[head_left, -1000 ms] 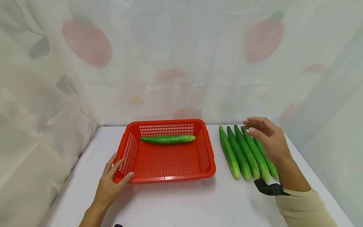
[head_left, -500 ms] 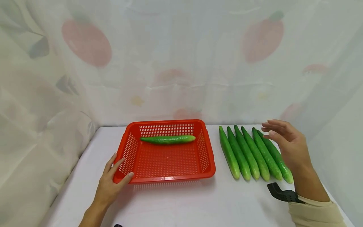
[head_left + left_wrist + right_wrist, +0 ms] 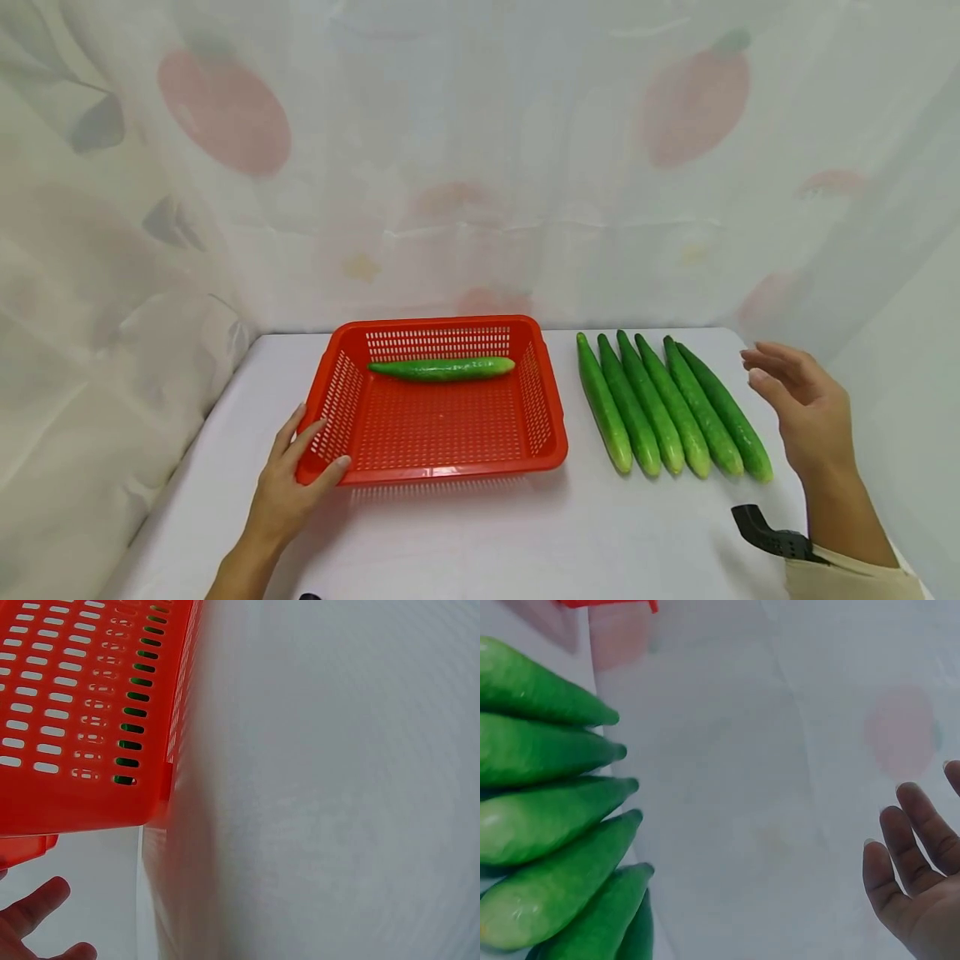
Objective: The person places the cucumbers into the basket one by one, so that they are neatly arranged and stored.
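Has the left hand spread at the near left corner of the red basket, gripping nothing. Holds the right hand empty and loosely curved, just beside six cucumbers on the table; shows one cucumber lying inside the basket near its far wall

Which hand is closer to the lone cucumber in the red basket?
The left hand. It is at the near-left corner of the red basket, with the lone cucumber farther back inside; the right hand is far right, past the row of six cucumbers.
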Demonstrator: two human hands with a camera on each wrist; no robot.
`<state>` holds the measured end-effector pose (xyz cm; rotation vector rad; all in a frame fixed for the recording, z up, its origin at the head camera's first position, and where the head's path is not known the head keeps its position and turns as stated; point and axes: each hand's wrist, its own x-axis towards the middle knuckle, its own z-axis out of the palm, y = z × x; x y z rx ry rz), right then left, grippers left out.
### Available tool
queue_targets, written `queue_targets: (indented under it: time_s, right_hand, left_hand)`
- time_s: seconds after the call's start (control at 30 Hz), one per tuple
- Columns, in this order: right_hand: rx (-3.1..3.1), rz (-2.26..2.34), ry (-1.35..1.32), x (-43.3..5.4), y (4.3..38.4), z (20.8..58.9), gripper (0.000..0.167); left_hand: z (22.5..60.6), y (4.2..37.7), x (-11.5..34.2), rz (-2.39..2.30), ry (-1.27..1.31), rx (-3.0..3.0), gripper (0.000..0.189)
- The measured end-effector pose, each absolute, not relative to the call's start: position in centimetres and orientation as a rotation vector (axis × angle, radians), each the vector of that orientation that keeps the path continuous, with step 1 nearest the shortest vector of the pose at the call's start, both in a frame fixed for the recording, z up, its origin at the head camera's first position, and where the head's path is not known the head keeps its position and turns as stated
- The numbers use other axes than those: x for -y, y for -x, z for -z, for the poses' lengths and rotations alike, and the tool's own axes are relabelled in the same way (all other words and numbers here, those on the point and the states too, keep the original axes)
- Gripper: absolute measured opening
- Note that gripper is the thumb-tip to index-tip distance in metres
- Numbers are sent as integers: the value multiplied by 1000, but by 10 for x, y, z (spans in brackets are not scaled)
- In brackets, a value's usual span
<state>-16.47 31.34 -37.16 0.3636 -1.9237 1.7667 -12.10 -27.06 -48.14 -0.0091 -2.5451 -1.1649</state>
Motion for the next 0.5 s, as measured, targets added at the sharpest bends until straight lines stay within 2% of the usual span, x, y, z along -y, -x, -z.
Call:
queue_targets:
  time_s: [0.17,0.5]
  right_hand:
    - [1926,-1746,-226,-323,166,386,34]
    - [2236,-1352,152,-348,172,424,37]
  left_hand:
    - [483,121,271,1165,9,2542,66]
    - [481,121,270,1153,3,2552,66]
